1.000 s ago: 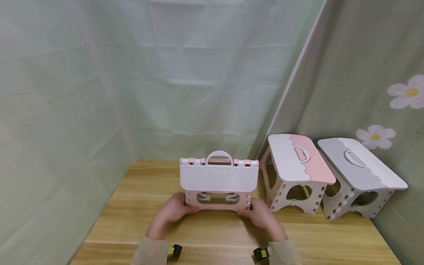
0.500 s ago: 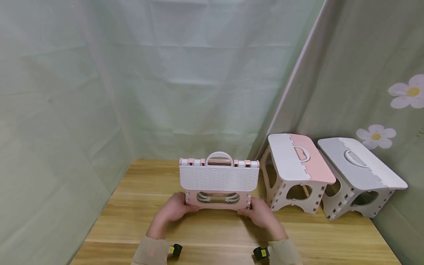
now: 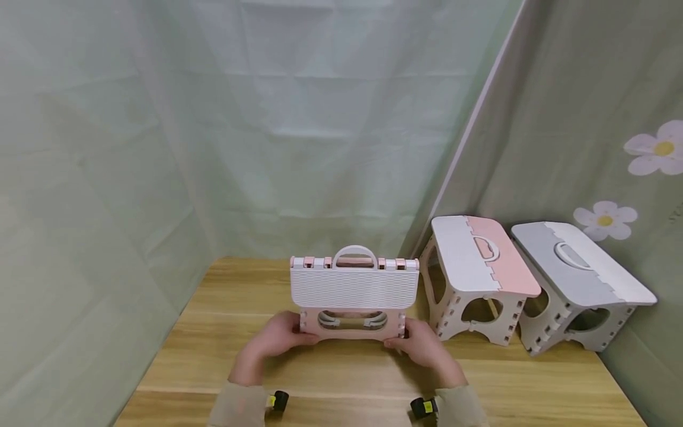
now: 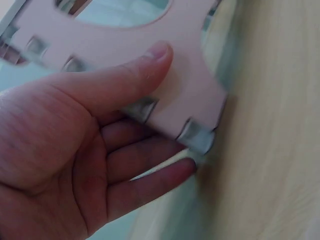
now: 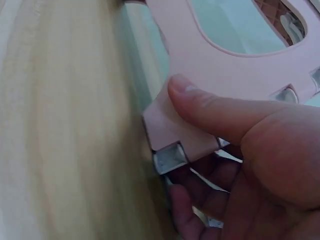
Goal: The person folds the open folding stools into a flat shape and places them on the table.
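Observation:
A folding stool [image 3: 354, 289], pink and white with a white carry handle on top, stands folded and upright on the table between both hands. My left hand [image 3: 278, 335] grips its lower left end; in the left wrist view the thumb [image 4: 157, 57] lies on the pink leg panel [image 4: 187, 75] while the other fingers reach behind the edge. At the lower right end my right hand [image 3: 423, 342] holds the stool the same way, its thumb [image 5: 187, 92] pressed on the pink panel [image 5: 220, 75] in the right wrist view.
Two unfolded stools stand to the right: a white and pink one [image 3: 453, 255] and a grey and white one [image 3: 549, 273] beside it. The wood-grain table [image 3: 341, 379] reaches back to a pale green curtain [image 3: 320, 148]. A flowered curtain [image 3: 603, 148] hangs on the right.
The folded stool and both hands have shifted very slightly to the right. The left wrist has drawn a little outward to the left. Both hands keep their hold.

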Action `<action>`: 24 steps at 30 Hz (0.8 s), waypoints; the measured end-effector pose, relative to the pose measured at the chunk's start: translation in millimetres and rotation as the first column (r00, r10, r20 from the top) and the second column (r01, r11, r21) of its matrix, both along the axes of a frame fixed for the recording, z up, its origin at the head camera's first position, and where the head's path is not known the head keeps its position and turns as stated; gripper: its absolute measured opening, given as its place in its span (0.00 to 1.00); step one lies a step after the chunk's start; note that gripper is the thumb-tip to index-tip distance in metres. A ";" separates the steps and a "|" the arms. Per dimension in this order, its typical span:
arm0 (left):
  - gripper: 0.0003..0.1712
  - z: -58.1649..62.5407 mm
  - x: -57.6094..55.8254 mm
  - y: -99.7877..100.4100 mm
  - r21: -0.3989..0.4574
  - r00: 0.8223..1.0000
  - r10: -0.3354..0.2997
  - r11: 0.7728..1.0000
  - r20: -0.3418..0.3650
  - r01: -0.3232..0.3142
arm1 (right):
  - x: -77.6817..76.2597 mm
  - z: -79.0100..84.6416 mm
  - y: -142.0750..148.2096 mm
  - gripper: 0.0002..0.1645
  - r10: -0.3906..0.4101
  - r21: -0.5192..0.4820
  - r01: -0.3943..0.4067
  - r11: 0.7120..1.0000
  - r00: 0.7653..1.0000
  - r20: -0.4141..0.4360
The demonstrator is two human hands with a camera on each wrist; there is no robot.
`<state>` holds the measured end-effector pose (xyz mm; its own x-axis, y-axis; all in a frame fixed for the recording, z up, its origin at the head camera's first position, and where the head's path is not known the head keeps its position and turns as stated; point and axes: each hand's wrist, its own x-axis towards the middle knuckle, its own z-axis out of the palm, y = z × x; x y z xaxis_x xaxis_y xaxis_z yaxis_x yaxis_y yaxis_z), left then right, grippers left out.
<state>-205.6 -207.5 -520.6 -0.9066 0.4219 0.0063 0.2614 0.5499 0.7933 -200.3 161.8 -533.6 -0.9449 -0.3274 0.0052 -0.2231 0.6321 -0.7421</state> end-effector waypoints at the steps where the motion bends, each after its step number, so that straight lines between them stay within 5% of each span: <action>1: 0.11 2.2 0.3 -2.3 0.006 1.000 -0.013 1.000 -0.004 0.013 | 0.0 1.3 1.4 0.17 0.004 -0.009 -0.004 1.000 1.000 0.005; 5: 0.14 8.4 1.7 -10.7 0.001 1.000 -0.004 1.000 0.008 0.004 | 2.3 9.4 6.7 0.26 -0.013 -0.045 0.015 0.999 0.999 0.044; 9: 0.23 9.6 4.3 -17.8 -0.024 0.997 0.077 0.997 0.030 -0.077 | 4.3 14.0 9.9 0.38 -0.078 -0.101 0.088 0.991 0.992 0.102; 15: 0.40 8.8 4.8 -20.5 0.073 0.989 0.122 0.989 0.082 -0.128 | 2.9 12.9 10.6 0.51 -0.063 -0.118 0.072 0.990 0.995 0.078; 24: 0.30 8.0 -2.1 -16.0 0.091 0.999 0.049 0.995 0.009 -0.050 | 0.6 10.4 12.0 0.41 -0.053 -0.108 0.059 0.992 0.997 0.057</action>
